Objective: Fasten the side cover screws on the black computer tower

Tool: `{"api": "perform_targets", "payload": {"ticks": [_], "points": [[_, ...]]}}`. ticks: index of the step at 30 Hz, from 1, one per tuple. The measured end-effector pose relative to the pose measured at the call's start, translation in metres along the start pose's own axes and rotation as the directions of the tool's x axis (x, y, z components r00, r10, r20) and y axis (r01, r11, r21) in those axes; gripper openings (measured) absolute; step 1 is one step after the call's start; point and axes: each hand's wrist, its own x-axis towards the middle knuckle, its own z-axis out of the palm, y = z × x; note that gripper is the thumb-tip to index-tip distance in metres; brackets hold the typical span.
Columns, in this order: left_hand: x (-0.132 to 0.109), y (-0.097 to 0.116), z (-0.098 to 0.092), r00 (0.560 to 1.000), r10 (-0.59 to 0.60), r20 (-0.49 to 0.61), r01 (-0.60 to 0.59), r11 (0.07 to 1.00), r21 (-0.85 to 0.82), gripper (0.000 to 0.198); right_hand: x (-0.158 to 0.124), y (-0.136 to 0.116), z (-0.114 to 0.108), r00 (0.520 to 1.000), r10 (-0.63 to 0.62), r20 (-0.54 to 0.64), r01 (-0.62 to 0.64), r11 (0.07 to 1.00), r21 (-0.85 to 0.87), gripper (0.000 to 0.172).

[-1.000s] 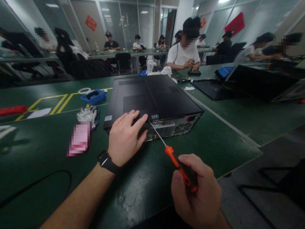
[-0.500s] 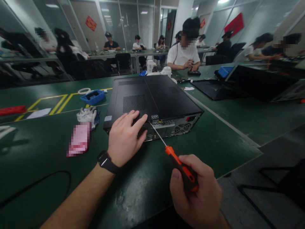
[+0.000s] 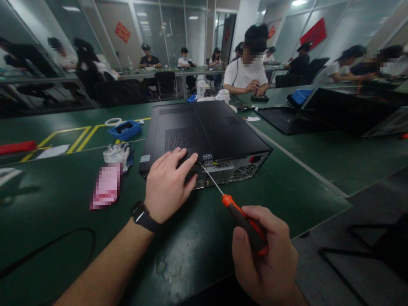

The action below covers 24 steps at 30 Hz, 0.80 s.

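Observation:
A black computer case (image 3: 219, 127) lies flat on the green table, its rear panel with a round fan grille (image 3: 244, 171) facing me. My left hand (image 3: 170, 182), a dark watch on its wrist, rests on the near edge of the case with fingers spread and holds nothing. In my right hand (image 3: 264, 250) is a screwdriver (image 3: 237, 212) with an orange and dark handle. Its thin shaft points up and left, and the tip meets the top of the rear panel just right of my left fingers.
Left of the case are a blue tray (image 3: 125, 130), a tape ring (image 3: 113, 122), gloves (image 3: 117, 155) and a pink packet (image 3: 106, 185). Opposite sits a person (image 3: 245, 74). Another open black case (image 3: 350, 110) stands at the right. A cable (image 3: 73, 231) lies at the lower left.
The screwdriver handle has turned in my right hand, and the fingers and thumb have shifted slightly to the right. My left hand and the case stay in place.

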Motion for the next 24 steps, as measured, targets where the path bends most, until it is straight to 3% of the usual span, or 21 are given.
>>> {"api": "perform_targets", "payload": {"ticks": [11, 17, 20, 24], "points": [[-0.0002, -0.0007, -0.0006, 1.000, -0.001, -0.006, 0.001, 1.000, -0.007, 0.044, -0.0043, 0.0021, -0.0002, 0.998, 0.008, -0.057, -0.018, 0.983, -0.181, 0.017], [0.0002, 0.0005, -0.0005, 1.000, -0.007, -0.006, 0.006, 1.000, -0.010, 0.043, -0.0040, 0.0020, -0.0002, 1.000, 0.002, -0.024, -0.004, 0.998, -0.062, 0.028], [0.0005, 0.0004, -0.0006, 1.000, 0.000, -0.015, 0.000, 1.000, -0.010, 0.044, -0.0009, -0.0009, 0.0014, 0.999, 0.025, -0.035, -0.027, 0.998, -0.061, 0.027], [0.0009, 0.0006, -0.0015, 1.000, 0.005, -0.014, -0.005, 1.000, 0.000, 0.043, 0.0007, 0.0008, 0.0016, 0.999, -0.034, -0.033, 0.032, 0.997, -0.067, 0.022]]}}
